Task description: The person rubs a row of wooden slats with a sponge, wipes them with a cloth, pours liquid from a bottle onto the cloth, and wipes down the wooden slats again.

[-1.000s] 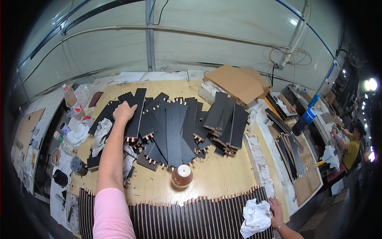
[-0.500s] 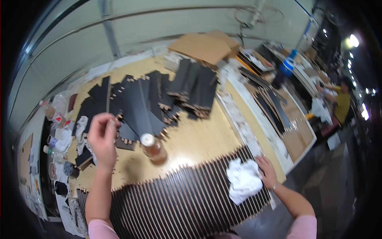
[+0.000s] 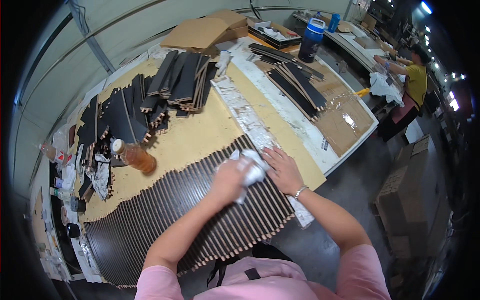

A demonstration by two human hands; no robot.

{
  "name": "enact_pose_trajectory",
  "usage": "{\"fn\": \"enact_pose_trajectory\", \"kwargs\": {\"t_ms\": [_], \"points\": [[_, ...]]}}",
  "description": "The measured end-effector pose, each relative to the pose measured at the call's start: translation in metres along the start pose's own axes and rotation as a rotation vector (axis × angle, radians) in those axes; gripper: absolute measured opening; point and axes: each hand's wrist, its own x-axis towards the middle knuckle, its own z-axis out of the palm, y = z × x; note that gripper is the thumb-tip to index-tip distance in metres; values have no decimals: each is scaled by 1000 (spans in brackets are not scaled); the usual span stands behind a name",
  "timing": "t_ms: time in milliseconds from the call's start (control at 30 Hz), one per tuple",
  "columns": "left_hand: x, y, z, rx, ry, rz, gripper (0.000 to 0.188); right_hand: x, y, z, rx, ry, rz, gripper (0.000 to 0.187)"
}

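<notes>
A long row of dark strips with pale wooden edges (image 3: 165,210) lies side by side along the near side of the table. Over its right part, my left hand (image 3: 229,181) is closed on a crumpled white cloth (image 3: 255,169), pressing it against the strips; motion smears the fingers a little. My right hand (image 3: 283,171) rests flat at the right end of the row, fingers stretched out, beside a whitish, stained rail (image 3: 245,112). A bottle of amber liquid with a white cap (image 3: 136,157) stands tilted in view beyond the row.
Loose piles of dark boards (image 3: 182,82) cover the far side of the yellowish table (image 3: 192,142). More boards (image 3: 295,82) lie on cardboard at right, near a blue-lidded dark bottle (image 3: 311,40). A person in yellow (image 3: 415,82) works at another bench. A large carton (image 3: 407,192) stands at right.
My left hand has come down from above the table's left side and taken hold of the white cloth. My right hand stays at the row's right end. The whole view has shifted.
</notes>
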Motion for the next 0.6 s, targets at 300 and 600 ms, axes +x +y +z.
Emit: {"fn": "enact_pose_trajectory", "kwargs": {"t_ms": [300, 600], "points": [[-17, 58, 13, 73, -150, 139, 57, -15, 19, -10, -6, 26, 19, 52], [-18, 101, 7, -33, -96, 336, 60, -20, 33, -18, -14, 49, -19, 52]]}}
